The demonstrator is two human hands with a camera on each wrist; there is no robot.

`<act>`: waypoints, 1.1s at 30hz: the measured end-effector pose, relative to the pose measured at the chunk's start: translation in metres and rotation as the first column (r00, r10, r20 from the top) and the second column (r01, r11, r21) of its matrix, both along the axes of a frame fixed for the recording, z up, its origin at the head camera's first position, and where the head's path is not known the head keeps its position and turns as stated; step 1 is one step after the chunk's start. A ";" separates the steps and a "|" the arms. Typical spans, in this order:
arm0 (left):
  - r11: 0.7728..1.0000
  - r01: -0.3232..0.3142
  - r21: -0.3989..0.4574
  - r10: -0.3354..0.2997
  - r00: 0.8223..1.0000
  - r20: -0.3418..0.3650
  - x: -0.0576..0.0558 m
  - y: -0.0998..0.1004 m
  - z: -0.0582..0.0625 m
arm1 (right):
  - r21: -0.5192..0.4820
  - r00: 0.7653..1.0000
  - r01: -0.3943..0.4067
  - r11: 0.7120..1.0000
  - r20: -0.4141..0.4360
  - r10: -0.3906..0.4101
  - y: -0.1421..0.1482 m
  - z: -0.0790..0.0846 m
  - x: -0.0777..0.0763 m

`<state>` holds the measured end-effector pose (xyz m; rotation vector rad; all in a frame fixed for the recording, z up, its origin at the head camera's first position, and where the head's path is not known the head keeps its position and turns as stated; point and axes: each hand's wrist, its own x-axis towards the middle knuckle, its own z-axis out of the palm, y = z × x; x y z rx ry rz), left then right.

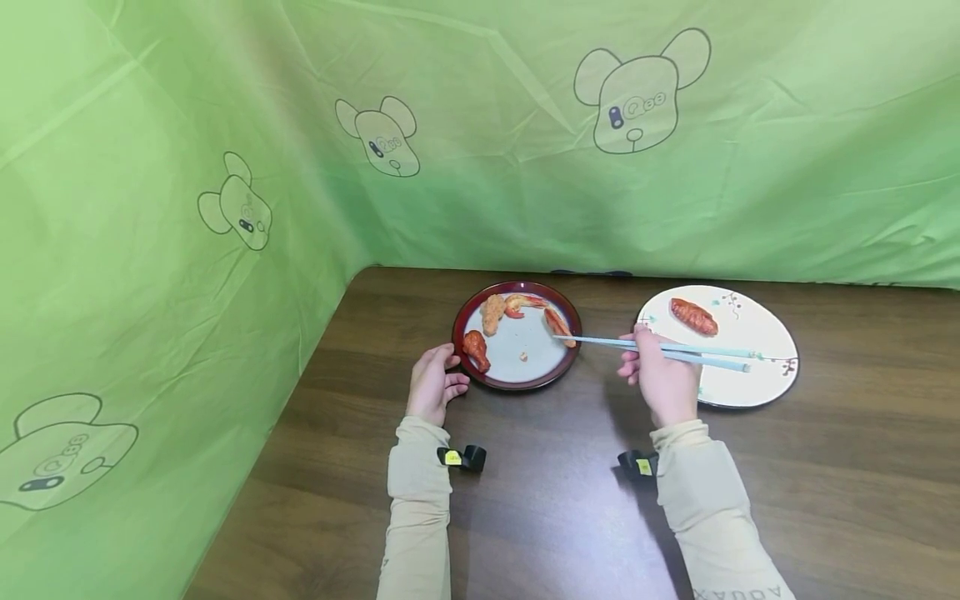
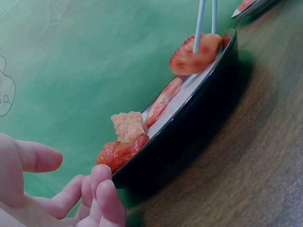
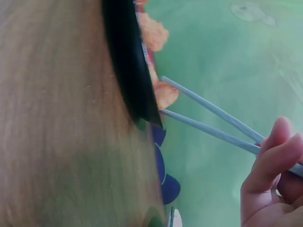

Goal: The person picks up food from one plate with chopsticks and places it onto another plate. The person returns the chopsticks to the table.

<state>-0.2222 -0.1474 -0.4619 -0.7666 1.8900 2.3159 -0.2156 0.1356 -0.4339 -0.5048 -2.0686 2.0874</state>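
My right hand holds a pair of light blue chopsticks. Their tips straddle a reddish-brown chicken wing at the right side of a dark red-rimmed plate; the left wrist view shows this wing tilted up at the rim. A small drumstick, a breaded fried piece and a shrimp also lie on that plate. At its left rim rests my left hand, fingers loosely bent beside the drumstick, with nothing in its grasp.
To the right stands a white patterned plate bearing another glazed wing, partly behind my right hand. A small crumb lies on the red-rimmed plate. Green cloth hangs along the back and left of the wooden table.
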 end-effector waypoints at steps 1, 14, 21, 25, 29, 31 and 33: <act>1.000 0.000 0.001 0.000 1.000 0.002 0.000 0.000 0.000 | -0.054 1.000 0.016 0.998 0.007 -0.016 0.001 0.000 -0.001; 1.000 0.002 -0.005 -0.002 1.000 -0.008 0.001 0.001 0.000 | -0.096 0.998 0.047 0.994 0.038 -0.043 0.004 0.000 -0.002; 1.000 0.013 -0.010 -0.013 1.000 -0.008 0.001 0.000 0.000 | -0.201 0.998 0.057 0.978 0.022 -0.054 0.006 -0.001 -0.002; 1.000 0.020 -0.010 -0.020 1.000 -0.007 0.001 -0.001 -0.001 | -0.231 0.998 0.055 0.971 0.021 -0.052 0.006 -0.002 -0.002; 1.000 0.018 -0.007 -0.018 1.000 -0.009 0.001 0.000 -0.001 | -0.243 0.999 0.049 0.969 0.014 -0.047 0.006 -0.004 -0.003; 1.000 0.015 -0.005 -0.015 1.000 -0.012 0.001 0.000 -0.001 | -0.245 0.999 0.049 0.968 0.016 -0.046 0.006 -0.005 -0.003; 1.000 0.011 -0.004 -0.011 1.000 -0.016 0.002 0.001 0.000 | -0.255 0.999 0.048 0.966 0.012 -0.046 0.006 -0.005 -0.004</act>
